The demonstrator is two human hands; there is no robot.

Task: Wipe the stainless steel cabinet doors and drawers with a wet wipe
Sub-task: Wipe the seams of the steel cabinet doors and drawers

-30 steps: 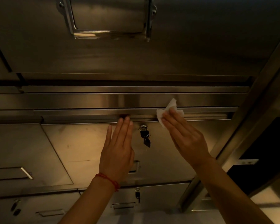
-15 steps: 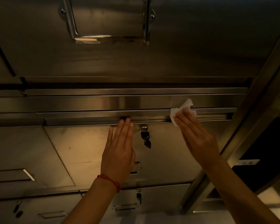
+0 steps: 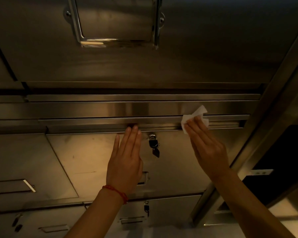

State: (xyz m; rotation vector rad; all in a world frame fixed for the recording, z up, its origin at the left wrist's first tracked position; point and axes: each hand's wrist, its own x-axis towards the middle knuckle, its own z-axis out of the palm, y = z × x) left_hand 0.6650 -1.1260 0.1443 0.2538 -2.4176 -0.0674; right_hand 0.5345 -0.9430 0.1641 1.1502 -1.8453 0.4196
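A stainless steel cabinet (image 3: 162, 66) fills the view, its drawer front (image 3: 96, 160) below a horizontal rail (image 3: 110, 121). The left hand (image 3: 126, 162) lies flat on that drawer, fingers straight and together. The right hand (image 3: 208, 146) presses a white wet wipe (image 3: 194, 115) against the rail with straight fingers. Keys (image 3: 154, 146) hang between the hands.

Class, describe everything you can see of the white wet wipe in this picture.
The wet wipe is a small, crumpled white sheet that looks thin and soft. It lies pressed against the steel ledge above the keyed drawer, toward its right end. The straight fingers of the right hand cover its lower part; a rumpled corner sticks up free.
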